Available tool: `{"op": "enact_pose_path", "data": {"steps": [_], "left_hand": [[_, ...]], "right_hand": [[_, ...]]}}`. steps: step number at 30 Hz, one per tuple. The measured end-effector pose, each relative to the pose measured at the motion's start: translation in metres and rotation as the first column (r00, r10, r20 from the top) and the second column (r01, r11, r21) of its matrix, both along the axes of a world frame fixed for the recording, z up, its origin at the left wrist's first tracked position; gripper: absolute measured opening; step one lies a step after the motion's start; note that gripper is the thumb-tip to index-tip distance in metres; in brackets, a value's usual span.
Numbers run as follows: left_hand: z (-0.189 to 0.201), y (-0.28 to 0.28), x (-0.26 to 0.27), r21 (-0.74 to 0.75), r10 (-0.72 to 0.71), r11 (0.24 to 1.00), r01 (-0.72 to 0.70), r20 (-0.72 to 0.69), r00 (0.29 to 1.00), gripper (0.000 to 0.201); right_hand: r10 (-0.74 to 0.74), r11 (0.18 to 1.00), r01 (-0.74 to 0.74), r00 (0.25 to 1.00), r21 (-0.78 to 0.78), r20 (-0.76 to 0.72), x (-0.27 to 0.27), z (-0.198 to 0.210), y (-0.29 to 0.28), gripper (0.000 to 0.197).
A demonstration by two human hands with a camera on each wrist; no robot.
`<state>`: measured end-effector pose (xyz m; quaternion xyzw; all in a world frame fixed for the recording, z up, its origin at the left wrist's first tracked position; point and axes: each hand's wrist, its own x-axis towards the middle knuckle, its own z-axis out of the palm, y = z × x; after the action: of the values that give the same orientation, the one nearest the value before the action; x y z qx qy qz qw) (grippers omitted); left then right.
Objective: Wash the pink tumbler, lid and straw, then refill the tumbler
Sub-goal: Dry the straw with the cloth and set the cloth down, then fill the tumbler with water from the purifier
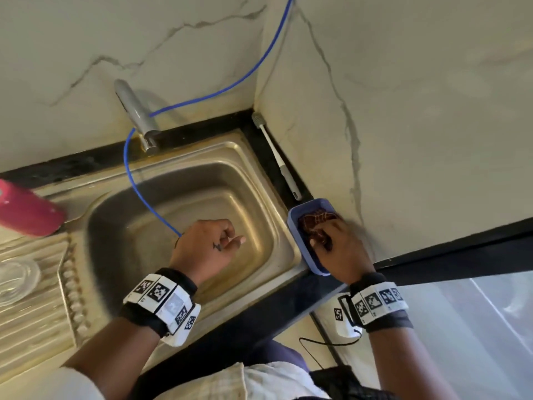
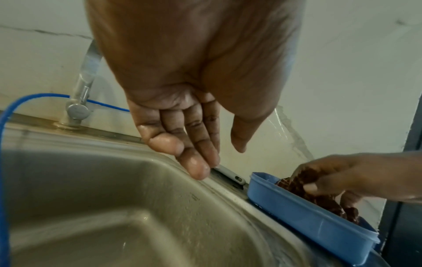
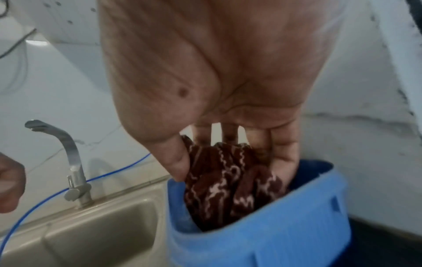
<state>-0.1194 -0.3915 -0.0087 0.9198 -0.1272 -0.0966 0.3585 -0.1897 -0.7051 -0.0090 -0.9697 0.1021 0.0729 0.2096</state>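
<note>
Head view is showing us reaching our right hand (image 1: pixel 334 246) into the blue tub (image 1: pixel 297 226) that is sitting on the worktop just beside the sink (image 1: pixel 259 168). Our right grip is closing round the dark red patterned cloth (image 3: pixel 219 182) inside it, thumb on one side and fingers on the other. Our left hand (image 1: pixel 207 243) is hanging over the basin with its grip released, fingers loose and holding nothing. The pink tumbler (image 1: pixel 26 212) is lying at the left edge of the frame, by the ribbed draining board, well apart from both hands.

We are judging this as the fetching of the scrubbing cloth. To do it well we should be gathering the whole cloth rather than one corner, lifting it straight up so the light tub is not tipping off the worktop, and letting it drip over the basin.

Only part of the tumbler is showing, so we cannot tell whether its lid is on. We are seeing no straw for certain. A clear round thing on the draining board (image 1: pixel 17 278) is too blurred to name. Whether the tap (image 1: pixel 135 111) is running we cannot tell.
</note>
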Motion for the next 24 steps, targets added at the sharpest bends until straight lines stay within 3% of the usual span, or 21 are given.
{"op": "enact_pose_path", "data": {"steps": [5, 7, 10, 13, 15, 20, 24], "left_hand": [[-0.001, -0.005, 0.0, 0.01, 0.005, 1.0, -0.004, -0.016, 1.0, 0.025], [-0.001, -0.001, 0.004, 0.01, 0.012, 1.0, -0.012, -0.011, 1.0, 0.025], [0.007, 0.007, 0.01, 0.034, 0.038, 0.999, -0.039, 0.046, 0.998, 0.026], [0.019, 0.019, 0.019, 0.057, 0.089, 0.994, -0.094, 0.077, 0.993, 0.023], [0.023, 0.034, 0.026, 0.05, 0.119, 0.991, -0.124, 0.09, 0.989, 0.023], [0.038, 0.087, 0.04, 0.0, 0.247, 0.968, -0.25, 0.135, 0.96, 0.015], [0.045, 0.149, 0.062, -0.015, 0.428, 0.9, -0.435, 0.207, 0.88, 0.042]], "right_hand": [[0.058, 0.998, -0.059, 0.99, -0.009, -0.126, 0.001, 0.005, 0.003, 0.055], [0.06, 0.991, -0.08, 0.981, -0.105, -0.183, 0.006, 0.021, 0.005, 0.06], [0.025, 0.978, -0.033, 0.999, -0.208, -0.043, 0.02, 0.051, 0.013, 0.047], [0.025, 0.999, -0.029, 0.982, 0.014, 0.187, 0.044, 0.063, 0.03, 0.032], [0.053, 0.986, -0.089, 0.97, 0.142, 0.237, 0.062, 0.058, 0.049, 0.025], [0.203, 0.936, -0.271, 0.936, 0.223, 0.287, 0.094, 0.04, 0.116, 0.014], [0.324, 0.884, -0.398, 0.9, 0.247, 0.291, 0.106, 0.027, 0.169, 0.01]]}}
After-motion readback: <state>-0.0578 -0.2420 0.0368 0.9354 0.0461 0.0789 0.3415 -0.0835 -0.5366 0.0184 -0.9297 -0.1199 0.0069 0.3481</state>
